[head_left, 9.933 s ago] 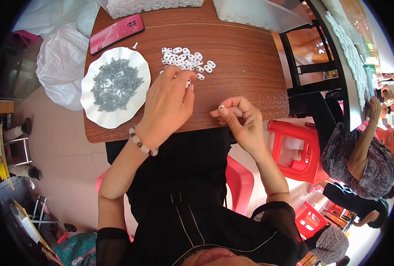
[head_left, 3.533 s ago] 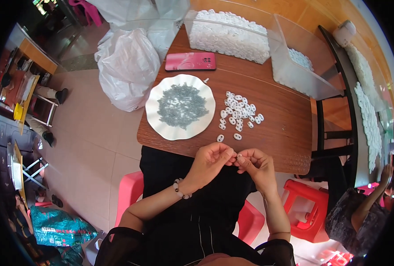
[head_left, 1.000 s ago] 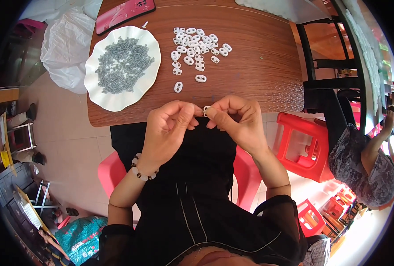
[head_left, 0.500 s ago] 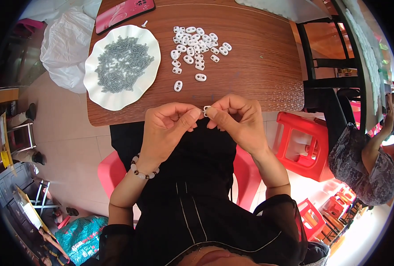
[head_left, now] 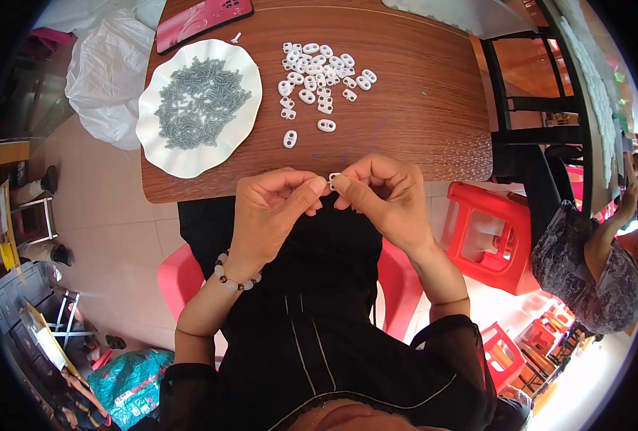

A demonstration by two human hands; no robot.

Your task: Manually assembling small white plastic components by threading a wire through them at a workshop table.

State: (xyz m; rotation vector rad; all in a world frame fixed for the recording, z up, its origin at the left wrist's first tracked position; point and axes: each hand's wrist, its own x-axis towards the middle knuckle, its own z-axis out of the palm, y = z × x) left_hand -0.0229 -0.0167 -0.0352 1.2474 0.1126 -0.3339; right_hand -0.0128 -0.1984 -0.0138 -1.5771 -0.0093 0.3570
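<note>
My right hand [head_left: 386, 197] pinches a small white two-hole cord lock [head_left: 333, 177] between thumb and fingertips, just off the table's near edge. Against its left side come the thumb and forefinger of my left hand [head_left: 274, 205], pressed together; whatever tiny part they grip is mostly hidden. A heap of similar white cord lock pieces [head_left: 310, 80] lies beyond my hands, with two single ones [head_left: 290, 139] nearer to me. To the left, a white scalloped plate [head_left: 148, 129] holds a pile of small grey springs [head_left: 202, 100].
On the brown wooden table [head_left: 419, 122] a pink phone [head_left: 198, 26] lies at the far left, near a small white stem-like part [head_left: 236, 37]. A white plastic bag [head_left: 107, 86] hangs beside the table. Red stools [head_left: 495, 237] and a person in a patterned shirt [head_left: 584, 269] are at right.
Both hands stay in nearly the same place with the same pinch. The picture has shifted only slightly; nothing on the table has visibly moved.
</note>
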